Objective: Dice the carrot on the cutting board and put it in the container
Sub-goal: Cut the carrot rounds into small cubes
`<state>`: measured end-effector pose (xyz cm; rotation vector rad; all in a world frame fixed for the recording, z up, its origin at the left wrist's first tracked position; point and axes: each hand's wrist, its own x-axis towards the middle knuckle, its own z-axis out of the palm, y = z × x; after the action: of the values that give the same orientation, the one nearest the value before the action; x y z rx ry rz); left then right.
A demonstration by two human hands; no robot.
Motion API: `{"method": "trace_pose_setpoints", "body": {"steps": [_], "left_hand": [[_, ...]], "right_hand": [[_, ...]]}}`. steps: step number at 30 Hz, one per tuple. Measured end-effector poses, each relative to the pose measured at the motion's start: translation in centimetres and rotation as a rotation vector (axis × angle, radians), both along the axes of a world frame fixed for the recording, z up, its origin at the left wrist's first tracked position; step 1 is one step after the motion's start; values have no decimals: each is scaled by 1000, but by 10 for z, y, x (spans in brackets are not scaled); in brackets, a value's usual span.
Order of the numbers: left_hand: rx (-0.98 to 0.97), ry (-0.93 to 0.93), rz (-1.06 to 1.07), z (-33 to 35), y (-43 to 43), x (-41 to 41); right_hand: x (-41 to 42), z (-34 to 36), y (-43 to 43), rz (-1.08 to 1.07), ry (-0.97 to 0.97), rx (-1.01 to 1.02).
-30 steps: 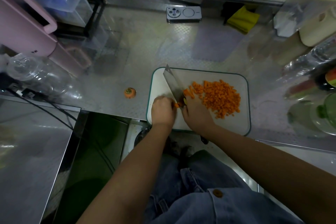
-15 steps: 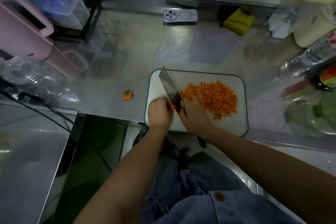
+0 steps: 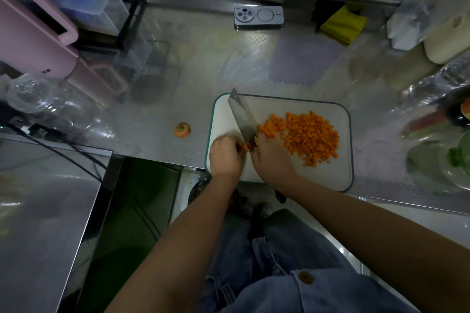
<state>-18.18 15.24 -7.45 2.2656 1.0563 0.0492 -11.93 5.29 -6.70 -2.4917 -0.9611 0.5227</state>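
Lots of small orange carrot pieces (image 3: 310,137) lie in a heap on the right side of the cutting board (image 3: 320,178). The board sits at the near edge of the shiny counter (image 3: 203,71).

At the near left corner of the board, the two hands are close together. The left hand (image 3: 226,155) has its fingers curled and pinches the last bit of carrot (image 3: 245,147), a tiny orange stub. The right hand (image 3: 272,160) is wrapped tight around the handle of the knife (image 3: 241,115). The handle is mostly hidden under the hand. The blade points away toward the far left corner of the board, and its near end is right by the stub.

I think the cutting is almost done. Only that one little stub looks uncut. It is very small, so the fingers are close to the blade, and the next cuts need to be slow and careful.

After that, the heap must be scooped up and put in the container. Some clear boxes (image 3: 86,0) stand far off to the left, but I cannot tell which one is meant.

A cut-off carrot top (image 3: 182,130) lies on the counter, left of the board. A phone (image 3: 258,18) lies at the far side.
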Motion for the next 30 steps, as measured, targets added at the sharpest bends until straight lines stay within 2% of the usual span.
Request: {"method": "trace_pose_setpoints", "body": {"steps": [5, 14, 20, 25, 30], "left_hand": [[4, -9, -10, 2, -1, -2], [15, 32, 15, 4, -3, -1], [13, 50, 15, 6, -3, 0], [-34, 33, 46, 6, -4, -1], [-56, -32, 77, 5, -6, -5]], "right_hand": [[0, -2, -2, -51, 22, 69], [-4, 2, -8, 52, 18, -27], [10, 0, -6, -52, 0, 22], [10, 2, -14, 23, 6, 111], [1, 3, -12, 53, 4, 57]]}}
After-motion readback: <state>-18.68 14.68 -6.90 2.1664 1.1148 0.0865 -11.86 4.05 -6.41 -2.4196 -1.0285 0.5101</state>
